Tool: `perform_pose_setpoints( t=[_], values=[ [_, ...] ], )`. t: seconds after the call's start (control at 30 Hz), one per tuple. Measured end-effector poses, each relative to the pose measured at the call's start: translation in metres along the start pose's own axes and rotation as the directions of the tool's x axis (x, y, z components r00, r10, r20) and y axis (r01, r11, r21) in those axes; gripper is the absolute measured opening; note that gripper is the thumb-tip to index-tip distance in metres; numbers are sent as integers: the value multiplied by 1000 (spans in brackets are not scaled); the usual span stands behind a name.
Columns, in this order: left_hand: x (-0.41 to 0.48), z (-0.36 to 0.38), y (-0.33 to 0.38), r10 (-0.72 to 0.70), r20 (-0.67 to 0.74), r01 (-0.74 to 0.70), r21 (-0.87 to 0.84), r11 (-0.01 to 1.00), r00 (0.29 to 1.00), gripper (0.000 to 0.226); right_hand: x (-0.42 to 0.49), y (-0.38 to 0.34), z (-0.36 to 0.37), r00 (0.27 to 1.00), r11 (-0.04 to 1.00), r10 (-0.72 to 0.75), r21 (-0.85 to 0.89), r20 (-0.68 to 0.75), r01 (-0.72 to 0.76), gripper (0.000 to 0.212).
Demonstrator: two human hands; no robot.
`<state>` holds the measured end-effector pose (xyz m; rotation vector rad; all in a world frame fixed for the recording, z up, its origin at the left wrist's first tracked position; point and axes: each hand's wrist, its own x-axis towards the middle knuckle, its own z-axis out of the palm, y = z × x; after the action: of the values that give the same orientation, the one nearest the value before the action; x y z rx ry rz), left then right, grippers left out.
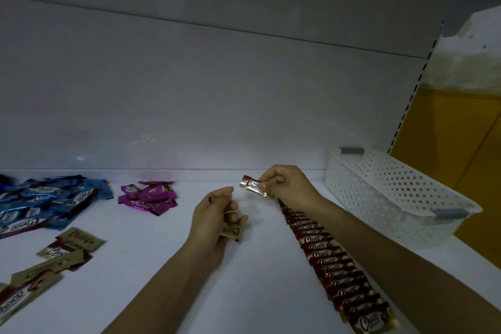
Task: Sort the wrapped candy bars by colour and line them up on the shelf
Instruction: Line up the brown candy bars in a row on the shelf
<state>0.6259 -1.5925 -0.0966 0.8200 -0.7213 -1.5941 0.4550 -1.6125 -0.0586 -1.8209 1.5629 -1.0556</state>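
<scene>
The right hand point(287, 183) pinches a red Choco bar point(253, 186) at the back end of the row of red bars point(333, 266), which runs from the shelf's point(168, 266) front edge toward the back. The left hand point(214, 214), apart from it, grips a gold Choco bar point(230, 231). Blue bars point(51, 198), purple bars point(149, 196) and gold bars point(54, 255) lie in piles toward the left edge. A white perforated basket point(393, 192) sits at the right edge.

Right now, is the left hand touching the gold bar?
Touching. Head view: left hand curls round the gold bar; right hand pinches a brown bar.
</scene>
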Motion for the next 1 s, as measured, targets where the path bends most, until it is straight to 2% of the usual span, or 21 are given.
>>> perform_pose_setpoints(
  t=[0.07,0.1,0.17,0.23,0.33,0.43,0.57,1.0],
  values=[
    [4,-2,3,-20,-63,15,-69,997,998,2,9,8,4,999,977,25,-213,22,-19,8],
    [4,-4,5,-33,-76,26,-94,995,997,1,10,11,7,1000,931,12,-364,28,-1,15],
    [5,-5,6,-56,-84,44,-129,991,995,2,7,9,15,997,777,-74,-626,4,60,30],
    [6,-5,5,-53,-81,42,-138,990,995,4,-3,4,25,985,675,-168,-722,48,150,36],
    [7,-4,4,-34,-97,19,-149,989,995,3,-20,3,42,973,610,-114,-759,202,229,48],
    [7,-3,4,-22,-104,8,-139,990,994,2,-17,8,49,967,681,13,-711,253,177,61],
    [6,-6,7,-14,-107,0,-129,992,994,6,5,12,43,948,706,52,-682,316,189,76],
    [5,-7,9,-9,-94,-3,-123,992,996,10,33,29,33,951,727,38,-661,307,184,60]
  ],
)
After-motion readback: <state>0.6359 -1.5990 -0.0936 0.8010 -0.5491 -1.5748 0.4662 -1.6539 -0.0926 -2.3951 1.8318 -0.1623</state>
